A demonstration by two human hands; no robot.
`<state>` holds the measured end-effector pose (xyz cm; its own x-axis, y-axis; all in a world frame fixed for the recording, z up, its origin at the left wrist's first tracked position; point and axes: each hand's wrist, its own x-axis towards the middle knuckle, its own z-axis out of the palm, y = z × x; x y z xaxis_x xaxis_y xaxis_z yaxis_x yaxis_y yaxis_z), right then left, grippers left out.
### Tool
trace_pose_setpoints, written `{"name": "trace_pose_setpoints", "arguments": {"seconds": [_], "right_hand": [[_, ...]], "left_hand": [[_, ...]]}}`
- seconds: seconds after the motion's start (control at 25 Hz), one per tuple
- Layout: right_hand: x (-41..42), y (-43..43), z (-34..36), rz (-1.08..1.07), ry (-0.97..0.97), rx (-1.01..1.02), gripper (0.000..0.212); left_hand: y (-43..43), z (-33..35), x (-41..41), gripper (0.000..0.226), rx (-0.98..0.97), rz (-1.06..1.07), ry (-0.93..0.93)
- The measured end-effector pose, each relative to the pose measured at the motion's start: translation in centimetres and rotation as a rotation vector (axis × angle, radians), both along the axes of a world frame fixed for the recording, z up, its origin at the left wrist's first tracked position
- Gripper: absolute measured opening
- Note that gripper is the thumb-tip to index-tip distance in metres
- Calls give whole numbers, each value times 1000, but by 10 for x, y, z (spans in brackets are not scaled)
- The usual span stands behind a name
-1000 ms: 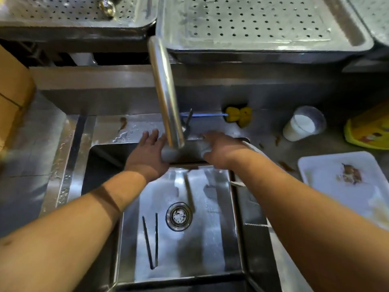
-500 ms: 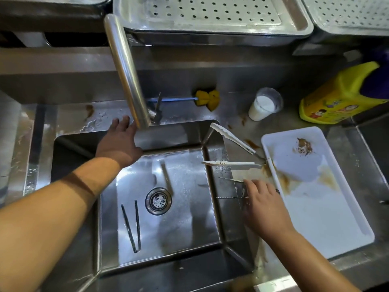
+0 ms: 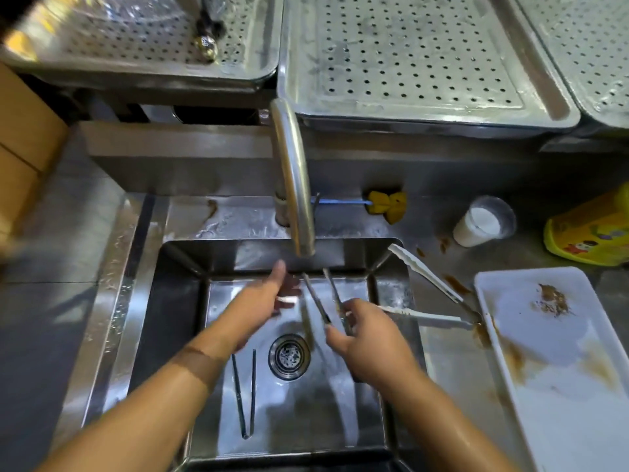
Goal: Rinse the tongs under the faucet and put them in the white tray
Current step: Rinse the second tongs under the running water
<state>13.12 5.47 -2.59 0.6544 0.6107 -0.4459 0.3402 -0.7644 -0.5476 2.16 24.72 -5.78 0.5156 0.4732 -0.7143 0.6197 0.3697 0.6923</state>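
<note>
My right hand (image 3: 369,342) grips a pair of thin metal tongs (image 3: 320,301) over the sink, their tips pointing up toward the spout of the steel faucet (image 3: 296,185). My left hand (image 3: 269,301) is held out with straight fingers just left of the tongs, under the spout. A second thin pair of tongs (image 3: 245,396) lies on the sink floor beside the drain. White-tipped tongs (image 3: 429,294) rest on the counter between the sink and the stained white tray (image 3: 558,400) at the right.
The steel sink (image 3: 170,335) has a round drain (image 3: 289,356). Behind it lie a yellow sponge brush (image 3: 384,203), a white cup (image 3: 481,223) and a yellow bottle (image 3: 589,229). Perforated steel trays (image 3: 408,56) sit on the shelf above.
My right hand picked the thin tongs off the counter and carried them left under the faucet. My left hand left the sink's back edge and moved under the spout.
</note>
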Motion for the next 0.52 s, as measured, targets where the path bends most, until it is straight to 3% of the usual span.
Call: {"name": "trace_pose_setpoints", "arguments": {"seconds": [0.04,0.08,0.12,0.2,0.36,0.44,0.52], "right_hand": [[-5,19,-3,5,17,12,32],[-11,36,-6,29,18,17,31],[-18,50,-10,63,13,22,30],[-28,68,-15,144,25,28,29],[-14,79,-11,332,15,93,56],[4,86,-5,224,36,121,57],[30,105,1,-58,64,173,46]], "left_hand": [[-7,-3,-8,89,-314,77,-60],[-12,-5,-14,86,-486,88,-118],[-15,-6,-20,75,-532,52,-146],[-22,-10,-24,55,-462,18,-132],[-10,-10,-14,24,-370,134,-127],[-1,-7,-11,23,-331,179,-109],[4,-3,-8,24,-292,152,-76]]}}
